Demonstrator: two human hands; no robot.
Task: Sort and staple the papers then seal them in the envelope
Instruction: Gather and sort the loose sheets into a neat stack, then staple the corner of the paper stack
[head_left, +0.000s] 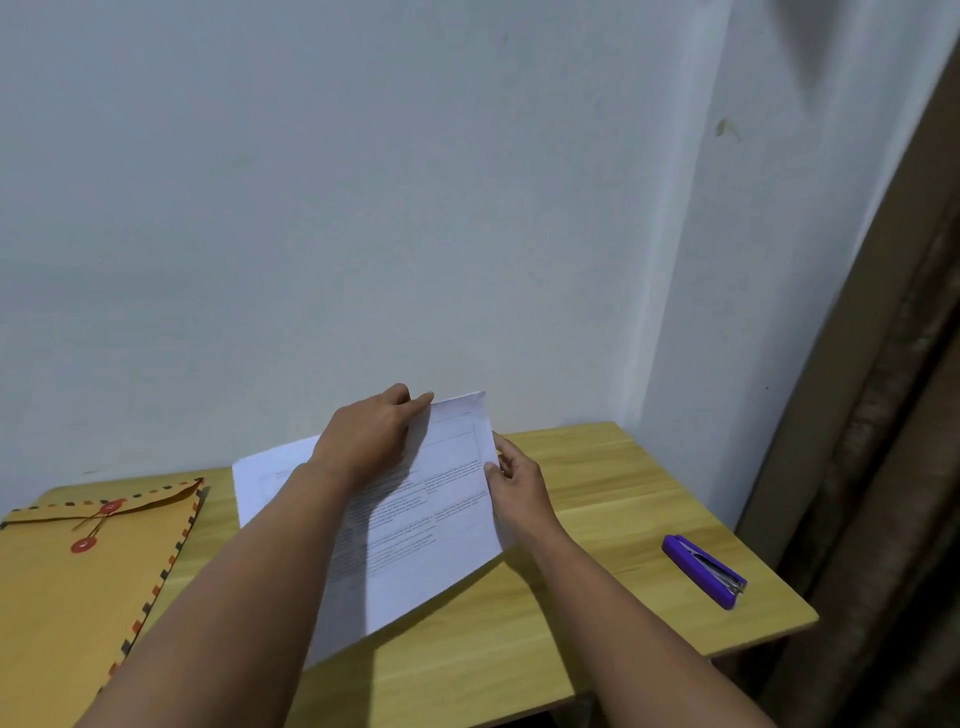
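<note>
A printed white sheet (436, 525) is lifted off the wooden table (597, 499), tilted toward me. My left hand (371, 431) pinches its far top edge. My right hand (511, 480) grips its right edge. Under it, another white paper (265, 478) lies flat on the table, partly hidden by my left forearm. A tan envelope (67, 587) with red string-tie discs and a striped border lies closed at the left. A purple stapler (704, 569) lies on the table at the right, apart from both hands.
A pale wall stands just behind the table. A brown curtain (893, 415) hangs at the right beside the table's edge. The table's front right corner (810, 618) is close to the stapler.
</note>
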